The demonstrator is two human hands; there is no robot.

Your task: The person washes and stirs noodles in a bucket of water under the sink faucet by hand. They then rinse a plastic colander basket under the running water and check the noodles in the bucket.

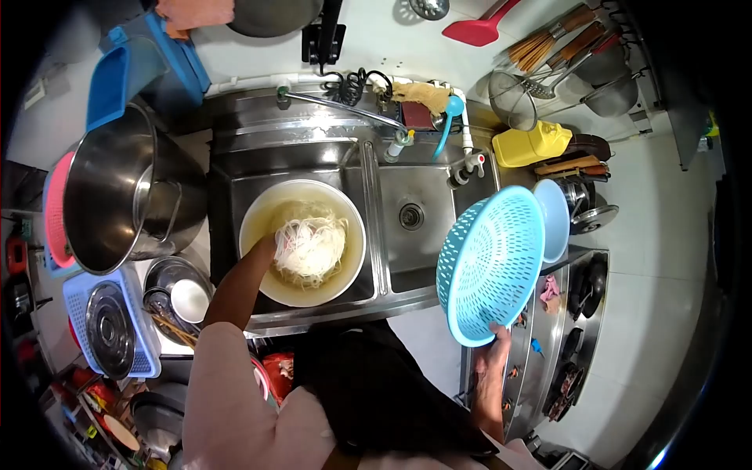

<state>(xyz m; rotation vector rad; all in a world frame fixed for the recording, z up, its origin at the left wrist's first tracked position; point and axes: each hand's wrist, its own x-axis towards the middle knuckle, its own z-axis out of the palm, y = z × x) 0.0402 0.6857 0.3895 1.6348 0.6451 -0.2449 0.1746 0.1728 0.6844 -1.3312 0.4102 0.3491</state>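
Observation:
A white bowl of yellowish water stands in the left sink basin. Pale shredded strands are heaped in it. My left hand reaches into the bowl and is mostly buried under the strands, so its fingers are hidden. On the right, my right hand grips the lower rim of a light blue perforated colander, which is tilted on its side over the right edge of the sink.
A faucet and a yellow jug are behind the sink. To the left stand a large steel pot and a blue basket. A light blue basin is right of the colander, near the stove.

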